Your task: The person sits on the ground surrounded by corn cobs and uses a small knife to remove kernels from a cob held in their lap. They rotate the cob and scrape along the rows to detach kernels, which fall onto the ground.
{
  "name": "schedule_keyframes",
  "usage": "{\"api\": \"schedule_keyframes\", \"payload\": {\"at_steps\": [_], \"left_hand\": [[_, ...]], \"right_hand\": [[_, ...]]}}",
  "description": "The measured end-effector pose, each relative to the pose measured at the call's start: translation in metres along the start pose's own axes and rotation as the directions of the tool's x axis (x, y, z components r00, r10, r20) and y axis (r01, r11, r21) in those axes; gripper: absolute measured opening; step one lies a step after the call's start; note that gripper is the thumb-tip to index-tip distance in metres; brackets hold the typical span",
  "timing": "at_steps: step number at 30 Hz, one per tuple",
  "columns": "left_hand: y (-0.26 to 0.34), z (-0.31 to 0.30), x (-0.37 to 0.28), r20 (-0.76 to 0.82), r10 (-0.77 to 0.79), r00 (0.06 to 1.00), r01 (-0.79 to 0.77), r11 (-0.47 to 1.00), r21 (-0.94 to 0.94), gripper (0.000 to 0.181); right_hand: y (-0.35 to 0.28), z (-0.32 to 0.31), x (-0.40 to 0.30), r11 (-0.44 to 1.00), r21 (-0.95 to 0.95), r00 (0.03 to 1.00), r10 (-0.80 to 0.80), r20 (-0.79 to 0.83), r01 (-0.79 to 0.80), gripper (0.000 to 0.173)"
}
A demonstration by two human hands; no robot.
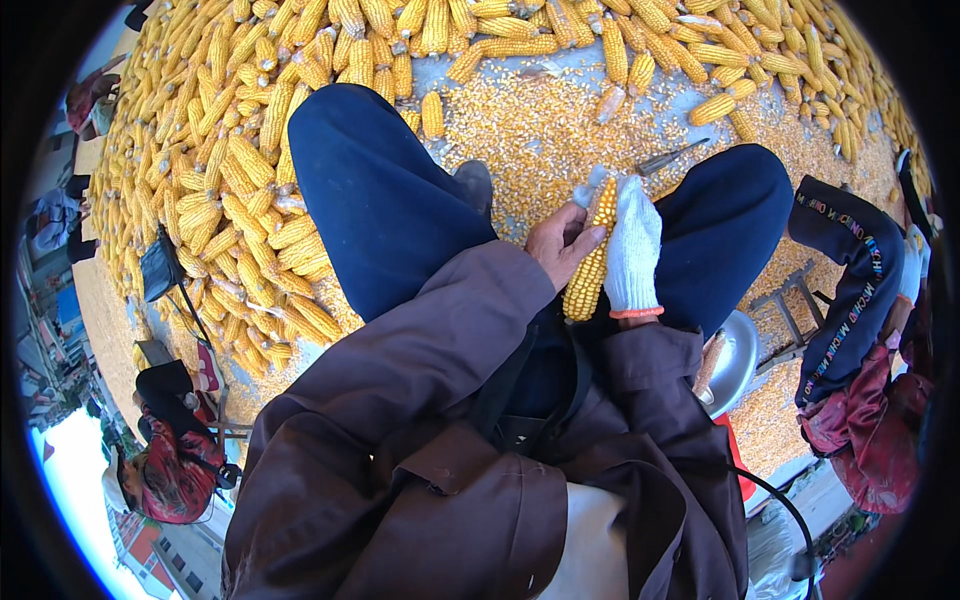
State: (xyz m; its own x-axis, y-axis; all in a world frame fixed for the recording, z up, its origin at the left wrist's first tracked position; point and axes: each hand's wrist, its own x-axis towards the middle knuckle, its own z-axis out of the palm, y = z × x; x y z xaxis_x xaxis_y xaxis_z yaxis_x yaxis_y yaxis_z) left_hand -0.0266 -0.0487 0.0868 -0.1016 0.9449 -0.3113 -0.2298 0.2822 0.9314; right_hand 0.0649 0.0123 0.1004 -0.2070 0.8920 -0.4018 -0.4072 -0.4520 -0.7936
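An ear of dried yellow corn (587,281) stands tilted between my knees, its lower end toward my lap. My bare left hand (562,241) grips it from the left, thumb laid across the kernels. Against its right side lies my right hand (634,244) in a white knit glove with an orange cuff; its fingertips are partly hidden behind the cob. A strip along the upper left of the ear looks bare of kernels. Just beyond the gloved hand a screwdriver-like tool (660,160) rests on loose kernels (517,127).
A large heap of corn ears (225,150) curves around the left and far side. At my right are a metal basin (739,360) holding a cob and a metal stool frame (787,307). A person (855,300) sits close on the right; another (176,457) is at the left.
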Motion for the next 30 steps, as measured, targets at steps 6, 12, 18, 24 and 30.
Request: {"api": "schedule_keyframes", "payload": {"at_steps": [6,12,18,24,30], "left_hand": [[-0.005,-0.001,0.002,0.0,0.003,1.0,-0.003,1.0,-0.03,0.02],[-0.006,0.001,0.003,-0.016,-0.002,1.0,0.002,1.0,0.005,0.023],[-0.008,-0.001,0.004,0.009,-0.018,1.0,0.019,0.992,-0.124,0.031],[-0.012,-0.003,0.006,0.072,-0.06,0.996,0.07,0.988,-0.141,0.035],[-0.014,0.004,0.003,0.028,-0.101,0.994,0.103,0.993,-0.064,0.037]], "right_hand": [[0.0,0.002,0.001,0.98,-0.194,0.997,-0.053,-0.063,0.04,0.035],[0.0,0.0,0.002,0.983,-0.174,0.994,-0.078,-0.071,0.065,0.036],[-0.003,-0.002,0.001,0.99,-0.141,1.0,-0.026,-0.016,0.024,0.045],[-0.012,-0.001,-0.001,1.0,-0.021,0.986,0.023,0.165,-0.02,0.044],[-0.005,-0.001,0.006,0.937,-0.293,0.982,-0.174,0.075,0.188,0.032]]}}
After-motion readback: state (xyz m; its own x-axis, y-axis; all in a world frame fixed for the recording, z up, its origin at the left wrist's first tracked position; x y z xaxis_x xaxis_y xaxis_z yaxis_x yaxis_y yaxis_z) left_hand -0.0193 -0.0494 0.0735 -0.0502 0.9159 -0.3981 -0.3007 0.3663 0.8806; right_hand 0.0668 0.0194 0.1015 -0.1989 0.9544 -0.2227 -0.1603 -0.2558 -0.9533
